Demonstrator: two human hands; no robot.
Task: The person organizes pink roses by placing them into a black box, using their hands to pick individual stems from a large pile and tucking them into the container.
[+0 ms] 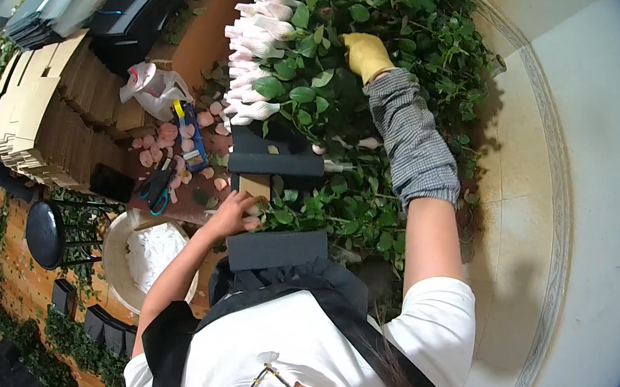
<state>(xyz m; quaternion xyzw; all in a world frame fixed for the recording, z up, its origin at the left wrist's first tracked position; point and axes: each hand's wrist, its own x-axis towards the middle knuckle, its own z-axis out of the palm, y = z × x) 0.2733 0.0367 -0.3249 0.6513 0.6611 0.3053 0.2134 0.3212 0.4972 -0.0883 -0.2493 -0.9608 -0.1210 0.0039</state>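
Note:
My right hand (367, 55), in a yellow glove below a grey checked sleeve cover, reaches into a thick pile of leafy rose stems (406, 17). Its fingers are curled among the leaves, and what they grip is hidden. Along the pile's left side lie several flower heads in white mesh sleeves (264, 27). My bare left hand (231, 216) is low at the table's edge, fingers bent around something pale that I cannot make out. Beside it are a brown cardboard piece (256, 185), a black padded bar (276, 163) and more leafy stems (338, 217).
Left of the flowers lie pink petals (168, 132), scissors (158, 186), a blue and yellow tool (190, 141) and a white plastic bag (152, 86). Stacked cardboard (40, 108) stands farther left. Below are a round bin (116, 249) with white material and a black stool (44, 234).

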